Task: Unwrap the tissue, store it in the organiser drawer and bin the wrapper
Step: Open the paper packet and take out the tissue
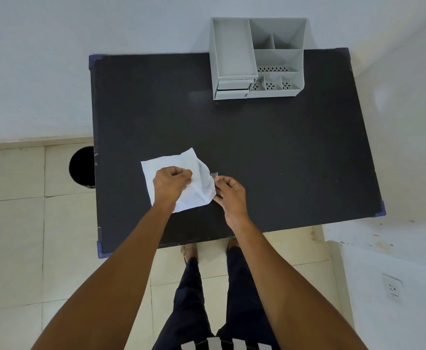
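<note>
A white tissue [196,184] lies spread and creased on the black table [282,152], near its front edge. My left hand [171,183] rests on the tissue's middle with fingers pinched on it. My right hand [229,195] is at the tissue's right edge, fingers closed on a small clear wrapper [214,175] and the tissue's edge. The grey organiser [257,59] stands at the table's back, its two small drawers [233,88] facing me at its lower left, the bottom one slightly out. A black bin [82,166] stands on the floor left of the table.
White walls close in behind and on the right, with a socket [392,289] low on the right wall. My legs and feet stand at the table's front edge on a tiled floor [17,236].
</note>
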